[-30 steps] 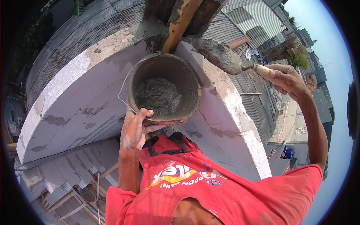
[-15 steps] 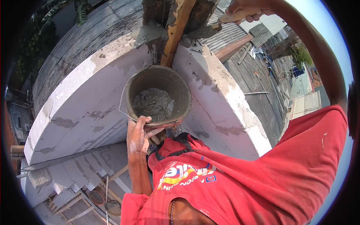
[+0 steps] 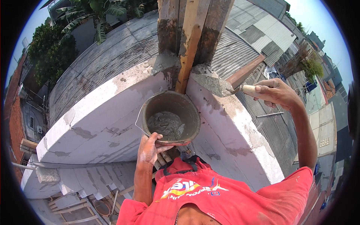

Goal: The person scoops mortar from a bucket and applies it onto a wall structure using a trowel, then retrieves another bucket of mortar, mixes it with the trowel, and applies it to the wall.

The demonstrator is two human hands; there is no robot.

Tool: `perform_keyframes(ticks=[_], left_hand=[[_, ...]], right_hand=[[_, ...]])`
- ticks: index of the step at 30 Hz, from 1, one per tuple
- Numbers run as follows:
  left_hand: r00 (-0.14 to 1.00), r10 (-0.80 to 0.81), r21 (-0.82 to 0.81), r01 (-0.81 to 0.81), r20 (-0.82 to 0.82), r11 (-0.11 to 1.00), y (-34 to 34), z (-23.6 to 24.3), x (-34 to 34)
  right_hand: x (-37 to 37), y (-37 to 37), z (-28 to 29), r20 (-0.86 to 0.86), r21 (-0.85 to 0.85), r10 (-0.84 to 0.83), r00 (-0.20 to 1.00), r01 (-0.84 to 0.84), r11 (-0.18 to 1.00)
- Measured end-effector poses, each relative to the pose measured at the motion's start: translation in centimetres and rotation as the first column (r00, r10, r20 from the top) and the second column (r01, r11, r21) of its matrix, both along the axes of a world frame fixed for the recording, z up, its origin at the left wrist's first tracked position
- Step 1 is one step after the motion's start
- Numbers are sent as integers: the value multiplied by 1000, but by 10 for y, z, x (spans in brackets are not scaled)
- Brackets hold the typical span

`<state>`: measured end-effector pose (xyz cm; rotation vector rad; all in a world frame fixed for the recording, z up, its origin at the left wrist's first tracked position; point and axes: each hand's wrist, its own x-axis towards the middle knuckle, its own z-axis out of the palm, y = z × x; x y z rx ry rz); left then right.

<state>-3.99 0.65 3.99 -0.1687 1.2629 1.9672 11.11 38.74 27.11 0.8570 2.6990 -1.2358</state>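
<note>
My left hand (image 3: pixel 150 148) grips the near rim of a round bucket (image 3: pixel 191 108), thumb over the edge and fingers beneath. Wet grey mortar (image 3: pixel 167 125) lies in its bottom, and a wire handle hangs down its left side. To the right, my right hand (image 3: pixel 275 93) is closed around the wooden handle of a trowel (image 3: pixel 215 85). The mortar-smeared blade points left, over the top of the right wall near the corner. Behind the bucket stands a wooden post (image 3: pixel 190 48) with boards, streaked with mortar where the two walls meet.
Two pale block walls, the left wall (image 3: pixel 108 123) and the right wall (image 3: pixel 232 138), form a corner around the bucket. Corrugated roofs (image 3: pixel 112 52) spread beyond them. Lower left are stepped blocks (image 3: pixel 86 176) and wooden framing (image 3: pixel 73 208). Trees (image 3: pixel 52 52) stand far left.
My right hand has brought the trowel down from high beside the post to over the right wall's top. My left hand still holds the bucket. The view has shifted, showing more beyond the walls.
</note>
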Motion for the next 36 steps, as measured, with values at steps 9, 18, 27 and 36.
perform_keyframes(ticks=[9, 18, 27, 36], left_hand=[[980, -66, -82, 52, -189, 995, -5, 48, 6], [971, -102, -186, 62, -214, 981, -24, 55, 3], [945, -126, -296, 32, -302, 955, -24, 71, -1], [957, -141, -315, 56, -255, 947, -32, 75, 4]], right_hand=[[-47, -83, -95, 162, 431, 568, 807, -576, 694], [-48, -106, -119, 154, 775, 841, 519, -591, 223], [-105, -88, -109, 376, 732, 779, 502, -677, 82], [-85, -70, -180, 13, -51, 711, 703, -710, 702]])
